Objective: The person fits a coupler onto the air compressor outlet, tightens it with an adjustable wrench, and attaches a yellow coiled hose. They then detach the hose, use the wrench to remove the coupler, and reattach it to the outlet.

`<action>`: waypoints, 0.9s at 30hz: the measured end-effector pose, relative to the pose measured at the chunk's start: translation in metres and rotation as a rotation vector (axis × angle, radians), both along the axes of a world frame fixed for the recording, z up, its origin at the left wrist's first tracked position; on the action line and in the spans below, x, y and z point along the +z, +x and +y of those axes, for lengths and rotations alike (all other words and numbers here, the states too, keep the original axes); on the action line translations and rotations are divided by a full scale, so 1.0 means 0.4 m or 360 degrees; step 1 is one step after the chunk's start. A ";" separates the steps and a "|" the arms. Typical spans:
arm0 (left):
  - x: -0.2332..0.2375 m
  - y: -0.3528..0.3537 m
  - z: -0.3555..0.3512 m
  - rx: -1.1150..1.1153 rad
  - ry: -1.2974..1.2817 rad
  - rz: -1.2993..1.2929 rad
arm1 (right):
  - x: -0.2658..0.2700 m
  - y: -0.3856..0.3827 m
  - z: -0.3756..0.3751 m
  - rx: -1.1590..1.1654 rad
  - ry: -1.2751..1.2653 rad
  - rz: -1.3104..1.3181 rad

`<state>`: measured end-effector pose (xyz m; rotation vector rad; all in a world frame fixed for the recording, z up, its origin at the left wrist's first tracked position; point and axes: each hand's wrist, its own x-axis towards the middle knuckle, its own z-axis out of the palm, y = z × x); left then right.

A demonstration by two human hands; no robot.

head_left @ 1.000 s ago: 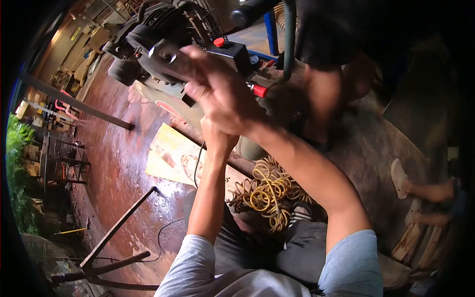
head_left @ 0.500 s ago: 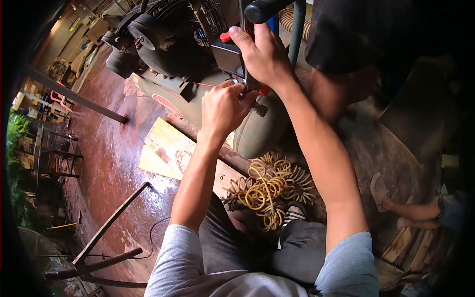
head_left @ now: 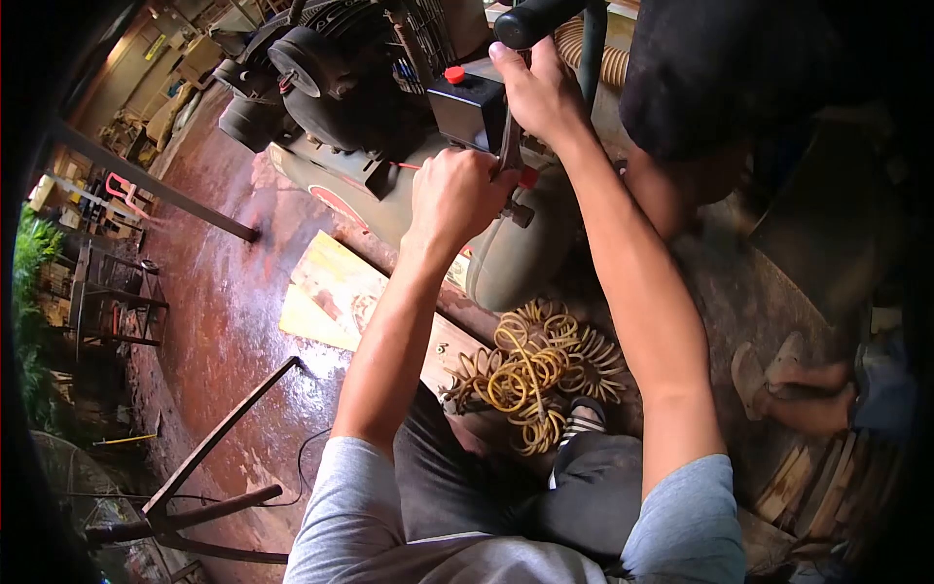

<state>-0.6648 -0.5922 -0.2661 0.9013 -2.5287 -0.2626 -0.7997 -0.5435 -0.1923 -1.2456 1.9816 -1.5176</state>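
Note:
My right hand (head_left: 548, 95) is closed round the handle of a metal wrench (head_left: 511, 146), with the thumb stretched upward. The wrench stands at the fittings on the end of an air compressor tank (head_left: 506, 263). My left hand (head_left: 455, 200) is closed at the lower end of the wrench, by the fittings; its fingertips are partly hidden. Beside the wrench sits a black switch box (head_left: 469, 109) with a red knob (head_left: 454, 74) on top. A valve fitting (head_left: 521, 214) sticks out below my left hand, near a small red part (head_left: 528, 178).
A coiled yellow air hose (head_left: 530, 365) and a wooden board (head_left: 326, 292) lie on the floor. A black-capped bar (head_left: 530, 21) hangs over my right hand. Another person's leg (head_left: 662, 190) is close on the right. A metal frame (head_left: 224, 438) stands at left.
My right hand and the wrench's upper end now appear further right, and my left hand slightly right. The whole view has shifted a little. At right, the seated person's feet have moved.

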 end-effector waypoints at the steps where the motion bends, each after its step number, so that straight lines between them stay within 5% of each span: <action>1: -0.004 0.002 0.000 -0.0002 -0.0002 0.0001 | 0.017 0.009 0.014 0.0129 0.0095 -0.0127; 2: -0.009 0.004 0.000 0.0009 0.0040 0.0075 | -0.050 -0.009 -0.038 0.0091 -0.0411 0.0166; 7: 0.001 0.027 0.024 0.0031 0.0066 0.0274 | 0.002 0.047 -0.018 -0.0037 -0.0098 0.0127; 9: -0.016 0.049 0.041 0.0080 0.0018 0.0419 | -0.026 0.081 -0.032 0.0010 -0.0550 0.0531; 14: -0.188 0.134 0.061 0.0009 -0.0474 0.0880 | -0.095 0.250 0.016 0.0264 -0.0944 0.0805; 27: -0.317 0.108 0.142 0.0512 0.0578 0.1361 | -0.203 0.365 0.071 0.0503 -0.0962 0.1330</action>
